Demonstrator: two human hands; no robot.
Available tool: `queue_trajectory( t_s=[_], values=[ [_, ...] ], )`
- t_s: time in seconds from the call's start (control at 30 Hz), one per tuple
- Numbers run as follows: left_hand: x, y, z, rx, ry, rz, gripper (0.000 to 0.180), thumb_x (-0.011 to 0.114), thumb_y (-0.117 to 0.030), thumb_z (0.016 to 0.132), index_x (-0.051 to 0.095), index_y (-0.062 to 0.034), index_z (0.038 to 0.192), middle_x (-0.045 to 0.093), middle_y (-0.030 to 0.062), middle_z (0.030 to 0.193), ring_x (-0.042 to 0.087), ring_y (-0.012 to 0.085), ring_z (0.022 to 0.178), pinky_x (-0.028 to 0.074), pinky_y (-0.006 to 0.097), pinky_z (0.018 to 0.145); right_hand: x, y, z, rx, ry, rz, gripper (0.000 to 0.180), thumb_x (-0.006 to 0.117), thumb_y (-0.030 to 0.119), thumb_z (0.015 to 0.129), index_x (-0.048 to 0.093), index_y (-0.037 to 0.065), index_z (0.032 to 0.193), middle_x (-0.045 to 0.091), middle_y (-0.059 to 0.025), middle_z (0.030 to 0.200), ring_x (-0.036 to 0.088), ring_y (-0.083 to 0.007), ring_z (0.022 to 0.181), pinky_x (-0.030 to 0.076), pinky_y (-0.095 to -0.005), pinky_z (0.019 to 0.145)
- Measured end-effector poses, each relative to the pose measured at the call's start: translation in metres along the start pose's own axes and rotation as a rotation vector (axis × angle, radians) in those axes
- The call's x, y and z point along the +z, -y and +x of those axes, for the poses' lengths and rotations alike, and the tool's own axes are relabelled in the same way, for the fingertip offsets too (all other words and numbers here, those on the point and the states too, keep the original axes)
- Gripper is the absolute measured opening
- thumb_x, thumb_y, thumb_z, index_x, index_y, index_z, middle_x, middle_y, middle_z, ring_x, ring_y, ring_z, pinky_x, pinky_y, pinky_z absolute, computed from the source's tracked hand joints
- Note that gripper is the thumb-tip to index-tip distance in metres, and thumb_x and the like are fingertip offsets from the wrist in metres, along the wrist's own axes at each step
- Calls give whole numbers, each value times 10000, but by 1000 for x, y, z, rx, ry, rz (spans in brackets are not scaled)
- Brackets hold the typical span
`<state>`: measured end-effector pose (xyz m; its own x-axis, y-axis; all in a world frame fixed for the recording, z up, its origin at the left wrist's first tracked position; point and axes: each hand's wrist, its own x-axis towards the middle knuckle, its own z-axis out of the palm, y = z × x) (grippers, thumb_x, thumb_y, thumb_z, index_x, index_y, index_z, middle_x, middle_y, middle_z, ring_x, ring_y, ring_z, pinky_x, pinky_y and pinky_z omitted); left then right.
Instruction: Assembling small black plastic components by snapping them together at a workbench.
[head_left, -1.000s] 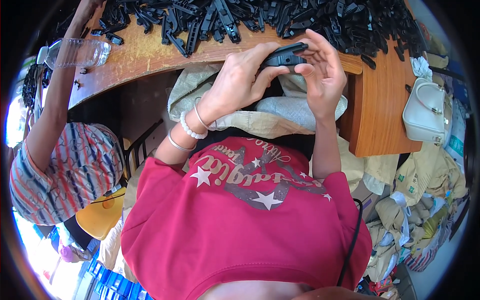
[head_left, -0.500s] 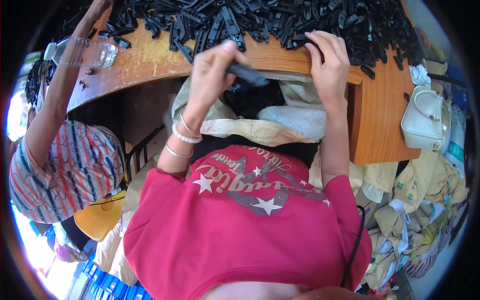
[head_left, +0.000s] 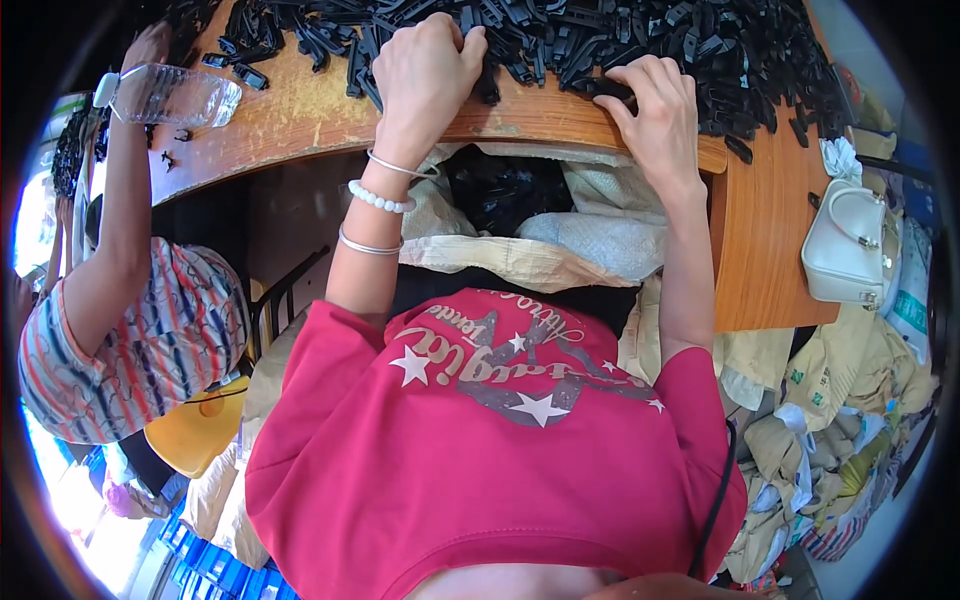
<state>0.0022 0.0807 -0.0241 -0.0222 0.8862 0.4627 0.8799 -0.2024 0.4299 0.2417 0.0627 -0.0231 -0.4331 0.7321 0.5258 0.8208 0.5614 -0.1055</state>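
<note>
A heap of small black plastic parts, many long and narrow like clips, covers the far side of the wooden table. My left hand is over the heap's near edge, its fingers curled down with the tips hidden; what they hold cannot be made out. Farther right, my right hand rests at the table's front edge, thumb and fingers closed about a black plastic part. Below the edge, in front of my lap, a pale woven sack lies open with dark pieces inside.
At left, a co-worker's arm reaches to the table beside a clear plastic bottle lying on its side. A white handbag is at the right, near the table's side panel. Piled sacks fill the lower right.
My left hand has moved from above the sack, where it held a black plastic part, forward to the heap. The right hand has barely shifted. The co-worker's hand has lowered toward the table.
</note>
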Motion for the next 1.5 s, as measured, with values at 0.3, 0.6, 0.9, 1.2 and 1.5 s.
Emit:
queue_trajectory(
  t_s=[0.3,0.6,0.9,1.2,1.5],
  values=[
    [-18,-27,-28,-489,229,-1149,232,733,-98,782,543,19,845,558,32,563,482,53,435,330,183,379,2,2,-4,146,17,151,315,787,118,659,565,32,865,600,-82,840,594,-259,790,474,-357,711],
    [-18,-37,-44,-719,415,-1471,174,647,-114,845,514,-3,850,598,120,628,458,97,398,319,192,375,-5,13,-10,318,-293,710,296,772,176,749,606,10,930,588,-50,736,507,-63,544,412,-193,468],
    [-20,-68,-56,-584,400,-1258,281,473,-290,979,561,-34,900,542,54,527,448,73,389,294,182,375,-42,64,-21,360,-24,1019,221,590,49,889,668,42,1096,544,-43,874,481,-86,692,398,-202,600],
    [-42,-62,-59,-276,571,-993,295,644,-163,869,629,41,1081,657,54,717,569,55,520,416,203,458,-34,76,-31,515,-210,1080,201,601,-85,831,634,-55,1027,589,-87,986,652,-150,804,556,-228,705],
    [-37,-58,-70,-49,441,-932,342,688,-34,795,601,73,1108,678,112,766,603,92,535,474,220,471,-40,69,-31,612,-224,1295,387,705,-54,744,593,-57,1114,588,-85,1037,583,-141,906,518,-255,780]
  ],
)
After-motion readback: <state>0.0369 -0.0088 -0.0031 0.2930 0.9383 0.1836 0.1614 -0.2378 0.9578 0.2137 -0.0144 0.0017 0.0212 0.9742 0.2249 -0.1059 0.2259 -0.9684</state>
